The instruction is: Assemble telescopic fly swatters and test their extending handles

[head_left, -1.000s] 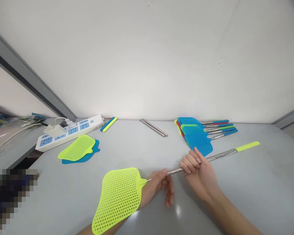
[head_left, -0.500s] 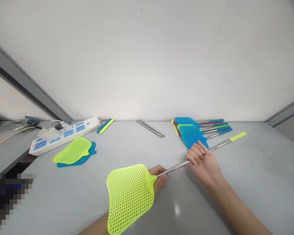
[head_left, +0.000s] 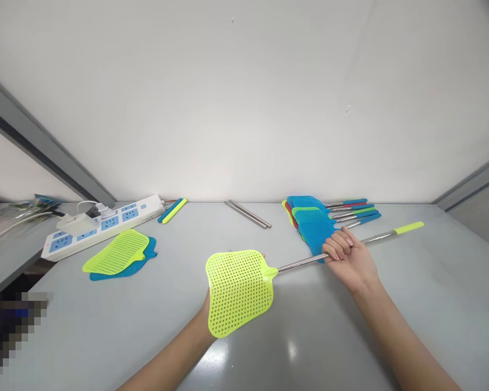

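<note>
A yellow-green fly swatter with a metal rod and matching grip is held above the table. My right hand is wrapped round its rod, the grip sticking out beyond to the right. My left hand lies behind the mesh head, which hides nearly all its fingers; whether it grips the swatter I cannot tell. Just behind my right hand, several finished-looking swatters with blue, red and green parts are stacked, handles pointing right.
Two loose swatter heads, yellow-green and blue, overlap at left by a white power strip with plugs. Two loose grips and metal rods lie near the wall. Plastic packaging is at far left.
The swatter has shifted right and its head has risen. My left hand has moved from the rod's neck to behind the head. My right hand still holds the rod, slightly further right.
</note>
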`<state>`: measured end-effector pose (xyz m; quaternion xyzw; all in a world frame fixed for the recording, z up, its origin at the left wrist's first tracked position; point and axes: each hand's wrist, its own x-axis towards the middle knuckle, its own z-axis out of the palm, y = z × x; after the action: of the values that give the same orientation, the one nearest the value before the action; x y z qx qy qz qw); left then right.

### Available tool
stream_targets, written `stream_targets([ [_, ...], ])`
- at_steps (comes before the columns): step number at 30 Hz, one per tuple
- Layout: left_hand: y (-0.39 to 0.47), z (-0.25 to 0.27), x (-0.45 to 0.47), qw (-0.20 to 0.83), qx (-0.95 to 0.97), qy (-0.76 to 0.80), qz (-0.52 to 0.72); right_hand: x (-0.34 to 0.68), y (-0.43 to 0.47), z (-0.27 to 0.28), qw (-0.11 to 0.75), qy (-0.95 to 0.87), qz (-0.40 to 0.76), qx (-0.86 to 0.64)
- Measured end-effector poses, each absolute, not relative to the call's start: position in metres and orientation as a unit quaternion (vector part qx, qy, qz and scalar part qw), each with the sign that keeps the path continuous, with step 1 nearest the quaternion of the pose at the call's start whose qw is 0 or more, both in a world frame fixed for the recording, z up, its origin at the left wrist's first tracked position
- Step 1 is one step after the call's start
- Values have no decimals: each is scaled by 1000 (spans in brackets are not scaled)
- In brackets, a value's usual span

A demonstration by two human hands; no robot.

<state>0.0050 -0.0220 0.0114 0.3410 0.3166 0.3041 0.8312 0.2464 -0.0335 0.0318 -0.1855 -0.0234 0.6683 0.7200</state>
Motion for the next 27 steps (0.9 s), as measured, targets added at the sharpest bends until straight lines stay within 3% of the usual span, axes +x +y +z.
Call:
stream_targets([
  [6, -22, 25, 0, 920, 71, 203, 329, 255, -31, 26, 726, -26, 666, -170],
  [27, -27, 24, 3, 834, 227, 387, 322, 260, -27, 20, 728, -50, 657, -190],
])
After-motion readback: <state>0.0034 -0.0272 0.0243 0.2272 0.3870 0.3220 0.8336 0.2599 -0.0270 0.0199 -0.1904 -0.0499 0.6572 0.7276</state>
